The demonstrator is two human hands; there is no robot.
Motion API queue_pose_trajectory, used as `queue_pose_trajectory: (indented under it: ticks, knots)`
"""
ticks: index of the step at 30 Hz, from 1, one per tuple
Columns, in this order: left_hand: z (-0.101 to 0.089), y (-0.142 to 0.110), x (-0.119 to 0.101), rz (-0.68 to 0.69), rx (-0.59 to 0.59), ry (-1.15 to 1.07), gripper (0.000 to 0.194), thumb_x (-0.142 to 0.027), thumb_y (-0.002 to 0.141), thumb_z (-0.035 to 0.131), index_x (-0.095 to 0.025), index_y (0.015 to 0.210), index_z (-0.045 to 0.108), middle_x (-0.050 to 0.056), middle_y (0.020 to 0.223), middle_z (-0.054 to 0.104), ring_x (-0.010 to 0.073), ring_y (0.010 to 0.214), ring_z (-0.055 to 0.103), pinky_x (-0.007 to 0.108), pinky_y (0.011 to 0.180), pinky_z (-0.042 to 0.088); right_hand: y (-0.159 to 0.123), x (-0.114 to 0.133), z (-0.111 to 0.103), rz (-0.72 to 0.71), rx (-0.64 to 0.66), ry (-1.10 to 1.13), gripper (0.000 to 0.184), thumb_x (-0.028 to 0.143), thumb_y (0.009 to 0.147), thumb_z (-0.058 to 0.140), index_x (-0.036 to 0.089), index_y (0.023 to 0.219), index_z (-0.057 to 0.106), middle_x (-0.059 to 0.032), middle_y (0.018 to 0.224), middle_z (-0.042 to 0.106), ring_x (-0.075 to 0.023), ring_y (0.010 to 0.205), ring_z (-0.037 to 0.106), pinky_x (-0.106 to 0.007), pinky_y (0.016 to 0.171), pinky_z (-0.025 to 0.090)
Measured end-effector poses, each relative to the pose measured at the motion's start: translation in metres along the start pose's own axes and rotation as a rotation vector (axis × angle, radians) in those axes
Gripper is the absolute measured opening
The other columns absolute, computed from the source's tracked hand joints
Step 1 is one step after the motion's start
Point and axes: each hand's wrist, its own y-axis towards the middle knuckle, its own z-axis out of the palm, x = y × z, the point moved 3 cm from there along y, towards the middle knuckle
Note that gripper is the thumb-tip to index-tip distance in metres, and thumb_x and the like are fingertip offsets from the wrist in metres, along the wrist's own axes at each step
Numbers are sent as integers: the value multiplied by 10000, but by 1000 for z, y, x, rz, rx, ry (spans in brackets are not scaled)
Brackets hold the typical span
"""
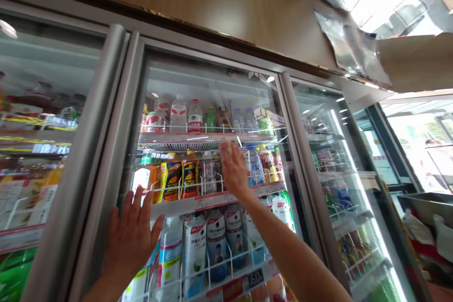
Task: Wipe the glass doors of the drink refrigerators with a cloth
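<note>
In front of the glass door (212, 75) of an upright drinks fridge, both of my hands are raised. My left hand (130, 236) is open, fingers spread, by the lower left of the pane near the metal door frame (129, 104). Higher up, at the middle of the door, my right hand (233, 170) is held flat with its fingers stretched out; it is slightly blurred. Whether either palm touches the glass, I cannot tell. Behind the pane stand rows of bottles, among them a red-capped water bottle (195, 115) and several large white-and-blue bottles (216, 245).
Another fridge door (71, 104) adjoins on the left, with a thick vertical handle strip (85, 160). A further glass door (329, 160) is to the right. A wooden panel (198, 0) runs above. At far right, plastic bags (419, 229) lie below a metal basin (430, 205).
</note>
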Motion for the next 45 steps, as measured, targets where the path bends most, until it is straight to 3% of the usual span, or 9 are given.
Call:
queue_pose_trajectory:
  ticks: [3,5,11,19,26,34,37,41,45]
  knots:
    - [2,34,9,56,-7,-9,606,-408,880,269,-167,1419,136,119,1483,177,295,1359,165,549,1087,114,-18,50,6,-314,156,52,548,231,855,418,351,1373,284,23,1503,160,-192,1376,154,-398,1101,209]
    - [3,63,17,46,-22,-11,608,-423,874,275,-137,1405,195,131,1476,193,305,1352,185,543,1086,134,-24,21,-1,-293,164,30,553,193,851,399,354,1369,290,17,1497,184,-185,1373,166,-415,1095,212]
    - [2,99,29,39,-63,11,596,-411,883,242,-73,1374,259,167,1461,218,308,1356,172,538,1082,148,18,-128,-22,495,-164,-31,513,193,872,278,167,1385,295,-118,1452,287,-237,1350,225,-508,1044,271]
    - [3,92,31,48,-72,-28,592,-428,883,270,-110,1382,248,132,1475,201,291,1357,175,505,1101,118,29,52,15,-317,112,112,504,228,862,398,328,1352,342,5,1486,224,-185,1375,152,-420,1101,197]
    - [-1,92,27,25,-58,20,590,-401,886,264,-60,1368,268,174,1453,239,268,1366,150,479,1103,114,49,-67,-11,384,-106,33,511,156,854,306,155,1364,342,-94,1477,231,-235,1370,160,-485,1080,220]
    - [-2,93,29,30,-40,-17,591,-394,872,275,-69,1366,287,164,1456,237,270,1365,157,472,1105,105,24,80,16,-344,137,118,538,233,874,340,259,1403,248,55,1476,246,-188,1380,105,-361,1129,183]
    - [-2,93,29,26,-37,-33,593,-391,870,285,-66,1367,286,168,1455,236,273,1364,157,475,1107,98,11,28,1,-288,112,78,532,172,872,295,263,1395,267,34,1454,300,-161,1374,145,-372,1130,182]
    - [-2,92,26,12,-39,-24,597,-384,873,295,-66,1377,255,162,1466,203,260,1372,127,480,1106,99,29,-81,-17,360,-132,17,541,151,858,257,140,1399,256,-96,1451,291,-234,1365,173,-514,1099,192]
    - [-3,92,25,16,-43,-34,566,-373,879,288,-66,1354,306,170,1450,248,256,1370,139,484,1100,121,55,-27,4,260,-74,59,576,136,849,261,162,1419,187,-62,1488,207,-224,1380,106,-489,1115,167]
